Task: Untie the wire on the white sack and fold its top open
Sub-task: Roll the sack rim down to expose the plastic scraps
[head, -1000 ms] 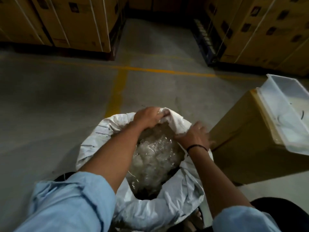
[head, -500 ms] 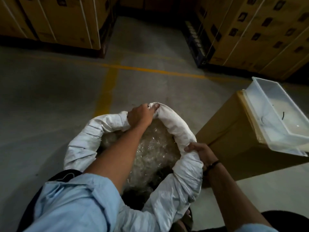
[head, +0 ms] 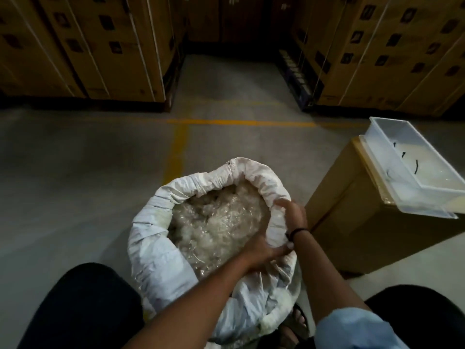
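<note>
The white sack (head: 201, 183) stands open, rim rolled nearly all round; left hand (head: 260, 248) and right hand (head: 293, 214) grip its right edge.

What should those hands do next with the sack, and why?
Probably roll the near right edge outward and down. Both the left hand and right hand grip the sack there, where it looks loose and crumpled, while the far and left rim is already a neat roll.
</note>
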The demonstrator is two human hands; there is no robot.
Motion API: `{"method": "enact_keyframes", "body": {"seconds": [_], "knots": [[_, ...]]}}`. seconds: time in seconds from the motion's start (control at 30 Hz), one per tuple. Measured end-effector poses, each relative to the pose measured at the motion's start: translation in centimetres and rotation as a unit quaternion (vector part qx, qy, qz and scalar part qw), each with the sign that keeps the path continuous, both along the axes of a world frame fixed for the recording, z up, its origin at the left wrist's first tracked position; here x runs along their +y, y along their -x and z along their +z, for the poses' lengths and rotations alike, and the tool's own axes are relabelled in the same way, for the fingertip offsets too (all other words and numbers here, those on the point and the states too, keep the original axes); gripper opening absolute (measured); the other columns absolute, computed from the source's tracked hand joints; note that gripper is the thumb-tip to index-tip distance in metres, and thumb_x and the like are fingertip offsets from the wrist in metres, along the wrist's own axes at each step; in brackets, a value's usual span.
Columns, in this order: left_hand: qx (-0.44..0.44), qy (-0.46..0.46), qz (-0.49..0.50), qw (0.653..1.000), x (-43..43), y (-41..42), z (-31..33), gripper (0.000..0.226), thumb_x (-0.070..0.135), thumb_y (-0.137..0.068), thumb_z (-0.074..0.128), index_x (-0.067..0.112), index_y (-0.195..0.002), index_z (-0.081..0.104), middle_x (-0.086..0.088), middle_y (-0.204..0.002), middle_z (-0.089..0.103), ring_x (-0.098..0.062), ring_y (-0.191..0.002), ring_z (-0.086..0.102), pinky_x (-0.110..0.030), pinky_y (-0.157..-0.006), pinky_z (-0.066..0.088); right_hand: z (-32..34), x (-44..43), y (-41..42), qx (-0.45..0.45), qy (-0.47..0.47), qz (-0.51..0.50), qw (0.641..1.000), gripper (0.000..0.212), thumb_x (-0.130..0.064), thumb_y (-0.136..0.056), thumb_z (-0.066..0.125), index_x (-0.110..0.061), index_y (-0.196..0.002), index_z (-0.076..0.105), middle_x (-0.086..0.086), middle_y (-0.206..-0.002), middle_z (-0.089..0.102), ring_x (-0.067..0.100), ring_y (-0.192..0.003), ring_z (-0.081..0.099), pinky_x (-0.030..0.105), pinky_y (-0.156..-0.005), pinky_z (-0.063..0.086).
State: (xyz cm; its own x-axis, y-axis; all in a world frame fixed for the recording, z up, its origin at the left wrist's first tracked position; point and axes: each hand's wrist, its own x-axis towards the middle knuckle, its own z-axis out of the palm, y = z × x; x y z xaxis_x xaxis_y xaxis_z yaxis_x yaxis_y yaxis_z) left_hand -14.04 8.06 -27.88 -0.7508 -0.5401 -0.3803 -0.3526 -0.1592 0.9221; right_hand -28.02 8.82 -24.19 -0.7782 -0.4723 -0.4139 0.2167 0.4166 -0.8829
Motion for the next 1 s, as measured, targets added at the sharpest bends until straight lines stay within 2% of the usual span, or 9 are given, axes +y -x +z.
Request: {"method": "enact_keyframes", "body": {"seconds": [0.1,0.23,0.37,0.43,0.57,0.63,0.77,0.9,1.0], "knots": [[0.0,-0.006,-0.003,1.0,1.3,-1.5,-0.2,0.053,0.026,-0.079,0.088,0.026,-0.125,0.062,-0.003,-0.125,0.072,-0.015,-0.111,0.07,-0.037,-0.099,0.056,0.3,1.7,-2.0,0.167,-0.234,-0.058,0.956,0.095,-0.073,-0.071,0.063,-0.014,-0.14,0.035,0.018,-0.143,0.041,0.041,-0.13,0.04,0.06,-0.104,0.033],[-0.04,0.014,-0.003,0.999,3.3,-3.1,0.1,0.065,0.009,-0.078,0.086,0.011,-0.137,0.06,-0.012,-0.125,0.071,-0.03,-0.113,0.069,-0.051,-0.099,0.055,-0.5,5.1,-5.7,0.053,-0.266,-0.067,0.96,0.124,-0.093,-0.062,0.048,-0.01,-0.15,0.021,0.023,-0.151,0.031,0.046,-0.134,0.036,0.063,-0.104,0.033],[-0.089,0.078,-0.012,0.993,5.1,-3.9,0.9,0.075,0.024,-0.074,0.088,0.01,-0.139,0.054,-0.013,-0.132,0.066,-0.029,-0.118,0.065,-0.048,-0.101,0.054,0.0,6.4,-5.8,-0.011,-0.188,0.007,0.982,0.1,-0.082,-0.072,0.057,-0.006,-0.136,0.049,0.019,-0.14,0.053,0.035,-0.123,0.055,0.042,-0.102,0.045],[-0.103,0.108,-0.022,0.989,5.4,-4.1,1.9,0.103,0.039,-0.06,0.093,0.014,-0.147,0.044,-0.003,-0.141,0.057,-0.022,-0.123,0.058,-0.04,-0.104,0.051,0.9,6.3,-4.6,-0.173,0.013,0.015,0.985,0.081,-0.071,-0.082,0.059,-0.004,-0.128,0.055,0.016,-0.133,0.06,0.031,-0.115,0.06,0.04,-0.1,0.045],[-0.185,0.257,-0.006,0.949,6.2,-3.4,3.3,0.103,0.036,-0.063,0.09,0.015,-0.15,0.038,-0.007,-0.143,0.055,-0.028,-0.128,0.056,-0.037,-0.105,0.047,2.6,7.2,-4.1,-0.338,0.288,0.036,0.895,0.07,-0.061,-0.094,0.045,-0.006,-0.137,0.053,0.02,-0.132,0.062,0.032,-0.116,0.064,0.044,-0.097,0.049],[-0.198,0.252,0.043,0.946,7.4,-3.5,3.3,0.073,0.028,-0.079,0.075,0.017,-0.144,0.045,-0.009,-0.134,0.063,-0.03,-0.122,0.062,-0.035,-0.099,0.05,2.7,7.2,-4.8,-0.315,0.227,-0.004,0.922,0.072,-0.063,-0.09,0.052,-0.004,-0.131,0.056,0.018,-0.13,0.063,0.03,-0.11,0.065,0.04,-0.09,0.049],[-0.181,0.353,0.055,0.916,10.1,-3.4,2.0,0.039,0.019,-0.1,0.047,0.015,-0.138,0.051,-0.007,-0.131,0.064,-0.026,-0.12,0.063,-0.039,-0.098,0.051,2.2,7.0,-7.2,-0.065,-0.157,-0.116,0.979,0.108,-0.077,-0.07,0.064,-0.002,-0.142,0.036,0.024,-0.143,0.044,0.042,-0.128,0.047,0.05,-0.101,0.04],[-0.254,0.503,-0.003,0.826,11.1,-2.8,1.0,0.056,0.023,-0.103,0.019,0.01,-0.157,0.025,-0.013,-0.154,0.041,-0.029,-0.133,0.05,-0.038,-0.107,0.043,0.7,7.7,-8.0,-0.014,-0.128,-0.09,0.988,0.092,-0.068,-0.074,0.069,-0.002,-0.133,0.042,0.023,-0.132,0.056,0.041,-0.116,0.058,0.046,-0.092,0.047],[-0.196,0.477,-0.058,0.855,9.8,-3.6,1.0,0.097,0.038,-0.087,0.067,0.02,-0.16,0.008,-0.012,-0.154,0.037,-0.03,-0.131,0.05,-0.042,-0.103,0.047,-0.3,9.0,-5.6,-0.167,-0.004,-0.048,0.985,0.073,-0.057,-0.091,0.057,0.001,-0.134,0.051,0.02,-0.121,0.063,0.035,-0.108,0.062,0.04,-0.091,0.047]]}}
